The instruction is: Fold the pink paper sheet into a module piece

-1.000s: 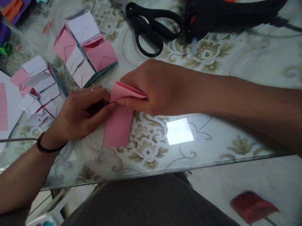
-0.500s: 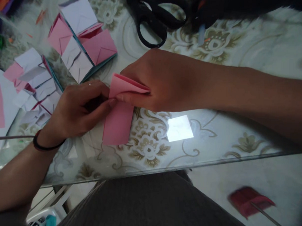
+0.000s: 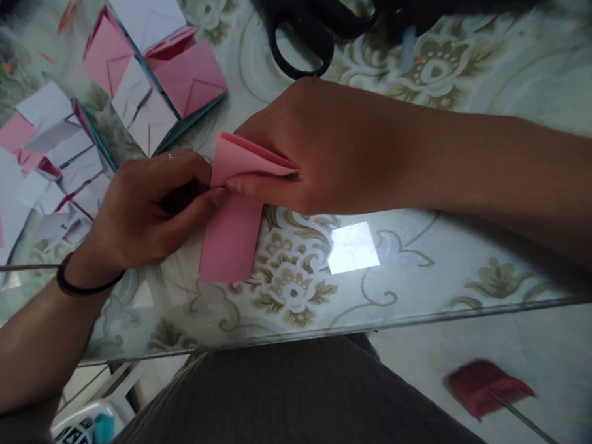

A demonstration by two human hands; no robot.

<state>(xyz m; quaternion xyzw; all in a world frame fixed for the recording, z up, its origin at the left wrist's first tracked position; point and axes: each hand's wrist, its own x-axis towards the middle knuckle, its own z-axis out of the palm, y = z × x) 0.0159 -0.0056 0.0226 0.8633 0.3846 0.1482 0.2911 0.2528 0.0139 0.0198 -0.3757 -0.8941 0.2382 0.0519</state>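
A folded strip of pink paper [image 3: 230, 245] is held between my two hands, just above the table. My left hand [image 3: 154, 206], with a dark band at the wrist, pinches its left edge between thumb and fingers. From the right, my right hand [image 3: 299, 150] grips the strip's upper part, thumb in front and the other fingers hidden behind the paper. The top of the strip is doubled over and bulges toward the right thumb, while its lower part hangs flat. Beyond my left hand sits a folded pink and white paper piece [image 3: 153, 65] with a teal edge.
Another pink and white folded piece [image 3: 66, 159] lies at the left, near a white sheet [image 3: 13, 190]. Black-handled scissors [image 3: 304, 45] lie at the back beside a dark object with a translucent tip [image 3: 407, 49]. The glass-topped table's front edge [image 3: 320, 332] runs above my lap.
The hands keep nearly the same hold on the pink paper strip. The view has shifted slightly, so the things at the back appear higher and those at left farther left.
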